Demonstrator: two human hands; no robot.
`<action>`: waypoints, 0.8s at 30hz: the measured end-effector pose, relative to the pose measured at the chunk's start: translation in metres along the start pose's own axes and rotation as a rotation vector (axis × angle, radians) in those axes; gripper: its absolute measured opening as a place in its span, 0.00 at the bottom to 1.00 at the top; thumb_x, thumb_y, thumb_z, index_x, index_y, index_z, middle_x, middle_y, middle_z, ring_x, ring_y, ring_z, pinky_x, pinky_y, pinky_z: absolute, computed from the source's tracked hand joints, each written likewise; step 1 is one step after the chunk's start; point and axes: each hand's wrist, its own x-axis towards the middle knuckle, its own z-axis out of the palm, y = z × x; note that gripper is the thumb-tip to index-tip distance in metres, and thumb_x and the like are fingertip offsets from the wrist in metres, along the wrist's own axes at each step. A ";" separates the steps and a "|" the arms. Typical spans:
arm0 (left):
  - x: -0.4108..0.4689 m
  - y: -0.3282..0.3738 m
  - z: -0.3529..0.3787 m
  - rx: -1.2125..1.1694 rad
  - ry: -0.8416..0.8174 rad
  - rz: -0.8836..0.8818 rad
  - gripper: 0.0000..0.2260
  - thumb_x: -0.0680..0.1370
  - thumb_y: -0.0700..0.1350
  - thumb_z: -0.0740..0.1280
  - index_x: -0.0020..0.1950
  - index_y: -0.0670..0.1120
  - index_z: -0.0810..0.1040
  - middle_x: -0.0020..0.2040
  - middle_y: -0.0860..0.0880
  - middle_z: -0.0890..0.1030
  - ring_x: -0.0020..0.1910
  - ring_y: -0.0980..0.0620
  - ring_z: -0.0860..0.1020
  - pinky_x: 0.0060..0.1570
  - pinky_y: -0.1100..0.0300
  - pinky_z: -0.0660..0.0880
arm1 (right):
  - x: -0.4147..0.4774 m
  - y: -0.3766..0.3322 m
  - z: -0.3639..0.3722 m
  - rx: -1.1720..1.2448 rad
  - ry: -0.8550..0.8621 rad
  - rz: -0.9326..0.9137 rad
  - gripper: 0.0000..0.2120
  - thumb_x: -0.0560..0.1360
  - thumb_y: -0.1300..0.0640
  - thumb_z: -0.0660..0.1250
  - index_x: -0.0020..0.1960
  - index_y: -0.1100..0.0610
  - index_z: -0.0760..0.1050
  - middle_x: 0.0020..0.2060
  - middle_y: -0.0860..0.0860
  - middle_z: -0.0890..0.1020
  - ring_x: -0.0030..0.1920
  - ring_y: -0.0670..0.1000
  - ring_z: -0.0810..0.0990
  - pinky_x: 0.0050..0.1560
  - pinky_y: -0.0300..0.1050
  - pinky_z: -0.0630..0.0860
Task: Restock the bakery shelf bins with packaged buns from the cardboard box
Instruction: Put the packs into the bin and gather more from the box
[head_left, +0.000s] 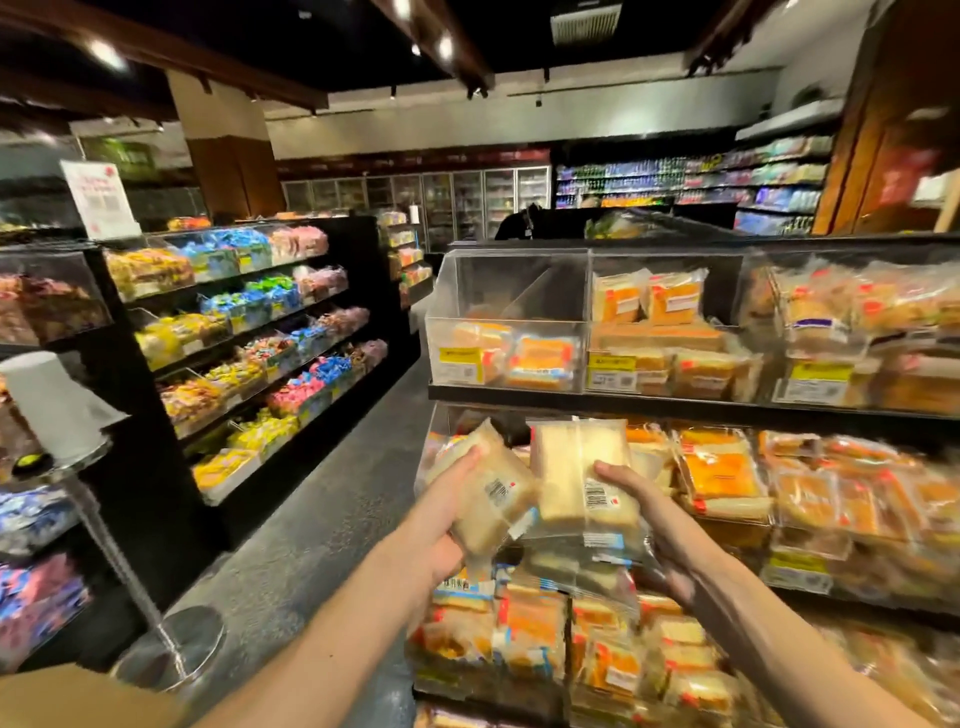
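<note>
My left hand (448, 512) grips a pale packaged bun (493, 493) with a barcode label, tilted to the left. My right hand (647, 512) grips a second pale packaged bun (579, 473), held upright beside the first. Both packs hang in front of the middle shelf of the bakery rack. Above them a clear top-left bin (506, 322) holds only a few orange-labelled packs low at its front. The neighbouring clear bin (670, 332) is fuller. A brown cardboard corner (78, 696) shows at the bottom left; whether it is the box I cannot tell.
Lower shelves (727, 499) are packed with orange-labelled buns. Across the grey aisle floor (311, 519) stands a black candy shelf unit (249, 338). A metal post with a round base (171, 644) stands at the left. A person bends behind the far counter (519, 223).
</note>
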 end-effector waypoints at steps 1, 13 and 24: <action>0.009 0.004 0.002 -0.044 0.007 -0.006 0.15 0.80 0.51 0.67 0.61 0.43 0.78 0.49 0.38 0.85 0.42 0.43 0.83 0.35 0.53 0.80 | 0.004 -0.005 -0.001 -0.012 0.008 -0.013 0.11 0.76 0.54 0.67 0.55 0.60 0.79 0.47 0.59 0.86 0.42 0.56 0.86 0.46 0.48 0.83; 0.139 0.141 0.030 0.159 -0.203 0.273 0.13 0.79 0.36 0.66 0.63 0.44 0.74 0.51 0.42 0.85 0.44 0.46 0.86 0.36 0.52 0.83 | 0.114 -0.098 0.006 0.000 0.229 -0.173 0.24 0.69 0.50 0.72 0.61 0.61 0.78 0.49 0.60 0.86 0.41 0.56 0.86 0.42 0.49 0.83; 0.330 0.280 0.100 1.519 -0.409 1.178 0.16 0.74 0.40 0.68 0.61 0.50 0.73 0.54 0.45 0.82 0.54 0.41 0.78 0.49 0.53 0.72 | 0.216 -0.197 0.059 -0.212 0.681 -0.358 0.16 0.78 0.46 0.65 0.55 0.58 0.75 0.26 0.52 0.79 0.11 0.44 0.67 0.11 0.32 0.57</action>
